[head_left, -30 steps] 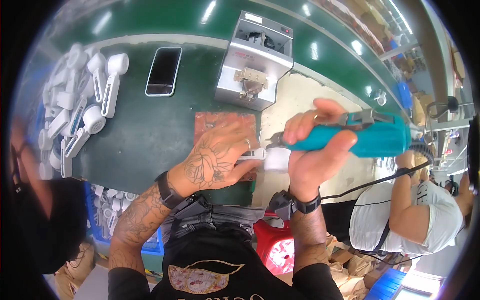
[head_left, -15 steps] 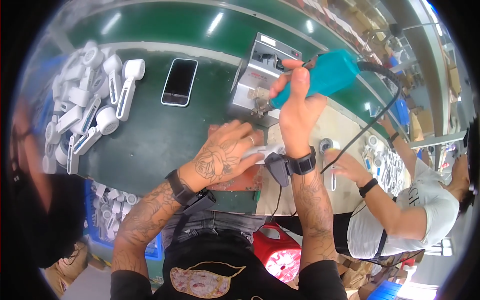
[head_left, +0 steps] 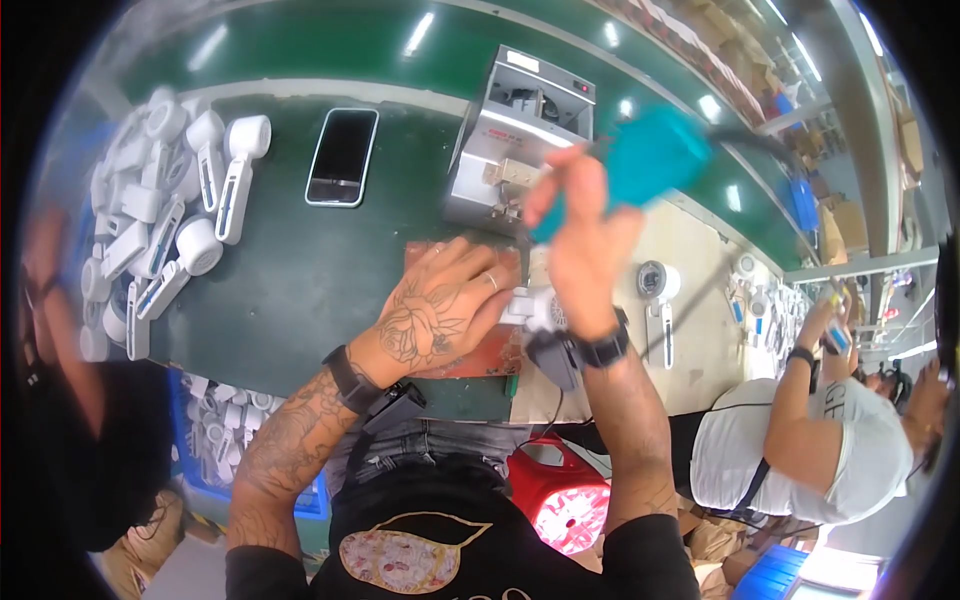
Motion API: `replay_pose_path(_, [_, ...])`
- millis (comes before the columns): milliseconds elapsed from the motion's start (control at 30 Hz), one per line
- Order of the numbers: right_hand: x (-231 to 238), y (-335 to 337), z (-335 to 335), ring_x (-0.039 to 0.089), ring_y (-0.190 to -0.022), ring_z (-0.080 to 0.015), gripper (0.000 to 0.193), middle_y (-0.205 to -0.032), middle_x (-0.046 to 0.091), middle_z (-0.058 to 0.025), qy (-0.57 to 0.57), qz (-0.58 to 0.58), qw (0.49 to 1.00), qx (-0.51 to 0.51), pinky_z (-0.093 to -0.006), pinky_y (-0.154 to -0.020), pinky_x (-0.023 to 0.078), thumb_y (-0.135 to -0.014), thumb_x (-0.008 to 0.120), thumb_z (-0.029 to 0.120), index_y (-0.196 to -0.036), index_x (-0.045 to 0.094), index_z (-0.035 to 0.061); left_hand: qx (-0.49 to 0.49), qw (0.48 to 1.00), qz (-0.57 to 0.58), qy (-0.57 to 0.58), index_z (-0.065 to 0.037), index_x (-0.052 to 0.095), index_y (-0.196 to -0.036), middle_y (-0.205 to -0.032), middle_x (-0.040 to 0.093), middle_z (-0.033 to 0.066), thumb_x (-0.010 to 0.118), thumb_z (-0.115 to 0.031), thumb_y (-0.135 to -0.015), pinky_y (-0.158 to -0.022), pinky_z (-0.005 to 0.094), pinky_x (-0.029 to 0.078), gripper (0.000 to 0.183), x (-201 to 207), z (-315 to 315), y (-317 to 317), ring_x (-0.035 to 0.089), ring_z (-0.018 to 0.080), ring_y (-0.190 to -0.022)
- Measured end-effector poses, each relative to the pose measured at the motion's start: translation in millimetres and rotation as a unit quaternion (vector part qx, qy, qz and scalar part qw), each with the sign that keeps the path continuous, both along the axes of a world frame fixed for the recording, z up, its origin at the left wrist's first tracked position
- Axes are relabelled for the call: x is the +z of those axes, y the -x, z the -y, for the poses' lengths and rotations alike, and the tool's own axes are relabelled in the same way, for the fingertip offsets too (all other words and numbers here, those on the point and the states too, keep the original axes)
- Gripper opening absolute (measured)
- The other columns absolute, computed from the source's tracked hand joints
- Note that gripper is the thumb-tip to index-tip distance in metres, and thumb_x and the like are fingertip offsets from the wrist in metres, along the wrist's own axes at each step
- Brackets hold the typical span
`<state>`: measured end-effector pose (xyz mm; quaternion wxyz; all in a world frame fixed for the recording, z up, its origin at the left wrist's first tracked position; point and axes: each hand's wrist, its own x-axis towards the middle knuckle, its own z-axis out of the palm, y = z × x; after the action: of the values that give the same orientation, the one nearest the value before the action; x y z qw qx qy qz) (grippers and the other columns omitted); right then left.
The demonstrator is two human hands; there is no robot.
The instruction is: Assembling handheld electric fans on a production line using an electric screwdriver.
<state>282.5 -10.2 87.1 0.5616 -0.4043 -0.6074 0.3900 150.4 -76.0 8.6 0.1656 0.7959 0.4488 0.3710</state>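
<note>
My left hand [head_left: 430, 312] is closed round a white handheld fan [head_left: 540, 308], pressing it down on a worn red pad [head_left: 475, 362]. The fan's round grille end sticks out to the right, and my fingers hide much of the rest. My right hand [head_left: 588, 250], blurred, grips a teal electric screwdriver [head_left: 655, 155] with a dark cord. The driver's tip points down-left, close to the front of a grey screw feeder [head_left: 530, 115]; whether the tip carries a screw cannot be made out.
White fans [head_left: 160, 190] lie piled at the left, near a phone [head_left: 342, 158]. Another fan [head_left: 657, 283] rests on the pale board [head_left: 600, 385] at right. A blue crate [head_left: 185, 430] of white parts and a red stool [head_left: 545, 480] stand below. A co-worker [head_left: 800, 430] sits at right.
The screwdriver in my right hand has come away from the feeder, toward me. My left hand still holds the fan. The co-worker's hand has withdrawn from the fan on the board.
</note>
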Motion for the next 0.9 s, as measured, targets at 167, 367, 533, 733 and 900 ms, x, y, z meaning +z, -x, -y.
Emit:
replay_pose_path(167, [-4, -34, 27, 0.054, -0.057, -0.0169, 0.058, -0.065, 0.054, -0.0069, -0.019, -0.048, 0.999, 0.016, -0.0305, -0.054, 0.044, -0.099, 0.057, 0.054, -0.106, 0.057, -0.0039, -0.03, 0.998, -0.038, 0.04, -0.008, 0.064, -0.116, -0.113, 0.06, 0.0096, 0.061, -0.017, -0.09, -0.093, 0.0459, 0.046, 0.028, 12, 0, 1, 0.055, 0.0306, -0.103])
replay_pose_path(367, [-13, -37, 31, 0.054, -0.057, -0.0188, 0.065, -0.066, 0.053, -0.0075, -0.006, -0.062, 0.998, 0.018, -0.0325, -0.054, 0.044, -0.095, 0.061, 0.059, -0.105, 0.055, -0.0053, -0.031, 0.998, -0.044, 0.033, -0.007, 0.064, -0.116, -0.114, 0.06, 0.009, 0.062, -0.017, -0.09, -0.093, 0.0457, 0.046, 0.027, 13, 0, 2, 0.055, 0.0303, -0.105])
replay_pose_path(533, [-20, -34, 33, 0.054, -0.057, -0.0195, 0.062, -0.066, 0.053, -0.0079, 0.007, -0.063, 0.998, 0.03, -0.0328, -0.055, 0.044, -0.094, 0.062, 0.057, -0.102, 0.054, -0.0039, -0.027, 0.998, -0.055, 0.033, -0.006, 0.064, -0.115, -0.113, 0.06, 0.0091, 0.063, -0.017, -0.09, -0.092, 0.0453, 0.047, 0.027, 12, 1, 1, 0.055, 0.03, -0.104])
replay_pose_path(733, [-29, -31, 31, 0.052, -0.057, -0.0198, 0.045, -0.066, 0.052, -0.0103, 0.002, -0.077, 0.995, 0.064, -0.0339, -0.054, 0.045, -0.1, 0.06, 0.043, -0.095, 0.049, -0.0011, -0.023, 0.997, -0.072, 0.017, -0.005, 0.063, -0.114, -0.109, 0.06, 0.0091, 0.064, -0.018, -0.09, -0.088, 0.0445, 0.047, 0.028, 10, -2, -2, 0.056, 0.0297, -0.1])
replay_pose_path(900, [-32, -32, 29, 0.052, -0.057, -0.0198, 0.045, -0.066, 0.052, -0.01, -0.006, -0.067, 0.995, 0.068, -0.0336, -0.054, 0.045, -0.1, 0.06, 0.043, -0.092, 0.049, -0.0002, -0.015, 0.997, -0.078, 0.007, -0.005, 0.063, -0.114, -0.106, 0.06, 0.0088, 0.064, -0.018, -0.09, -0.087, 0.0439, 0.047, 0.027, 10, -2, -3, 0.056, 0.0295, -0.098])
